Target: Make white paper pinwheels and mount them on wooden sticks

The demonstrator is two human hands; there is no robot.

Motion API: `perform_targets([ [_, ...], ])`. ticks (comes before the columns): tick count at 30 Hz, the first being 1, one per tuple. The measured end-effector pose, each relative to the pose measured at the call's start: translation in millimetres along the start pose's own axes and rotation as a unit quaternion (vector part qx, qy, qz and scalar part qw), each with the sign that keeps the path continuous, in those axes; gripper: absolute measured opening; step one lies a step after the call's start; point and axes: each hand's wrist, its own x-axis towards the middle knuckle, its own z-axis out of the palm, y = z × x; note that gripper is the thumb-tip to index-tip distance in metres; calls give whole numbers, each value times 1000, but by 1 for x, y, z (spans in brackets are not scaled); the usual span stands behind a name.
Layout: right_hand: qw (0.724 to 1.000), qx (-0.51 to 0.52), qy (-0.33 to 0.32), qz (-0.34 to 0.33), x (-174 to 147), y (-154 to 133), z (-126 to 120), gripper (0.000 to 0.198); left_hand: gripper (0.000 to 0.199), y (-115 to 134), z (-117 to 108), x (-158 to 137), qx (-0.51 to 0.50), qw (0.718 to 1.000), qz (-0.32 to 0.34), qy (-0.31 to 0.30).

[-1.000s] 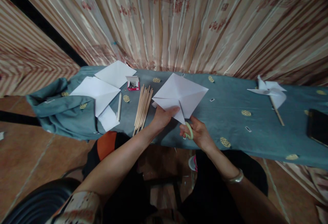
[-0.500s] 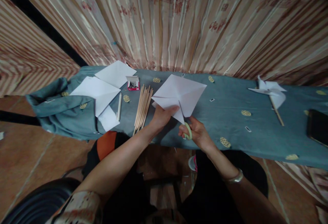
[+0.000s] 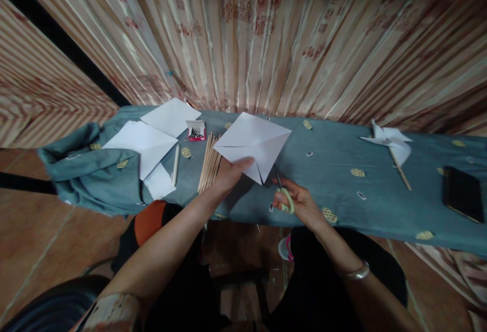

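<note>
My left hand grips a square sheet of white paper by its near-left edge, thumb on top and fingers hidden beneath. Two slits show in the sheet, one running in from the left corner and one from the near corner. My right hand is closed round the pale green handles of a pair of scissors. The dark blades point up and away, just right of the sheet and apart from its slit corner. Under the paper's left corner lies a bundle of thin wooden sticks.
White paper sheets lie left on the green cloth, with a white pencil-like stick beside them. A small red-and-white box holds tiny metal pieces. Rightward are a paper pinwheel and a black phone. A curtain hangs behind.
The scissors have come out of the paper's near-corner slit and moved right with my right hand. The sheet, still in my left hand, has shifted slightly left. The whole view has moved a little.
</note>
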Motion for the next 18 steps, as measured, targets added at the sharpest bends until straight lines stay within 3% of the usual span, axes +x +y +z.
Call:
perform_targets([
  [6, 996, -13, 77, -42, 6, -7, -20, 51, 45, -2, -5, -4, 46, 998, -37, -15],
  [10, 985, 1, 146, -90, 11, -10, -33, 46, 48, -9, -8, -7, 65, 994, -85, -28],
  [15, 973, 32, 193, -119, 17, -16, -45, 44, 47, -14, -10, -11, 76, 991, -74, -78],
  [18, 972, 51, 195, -123, 18, -19, -50, 46, 36, -15, -13, -12, 97, 982, -103, -123],
])
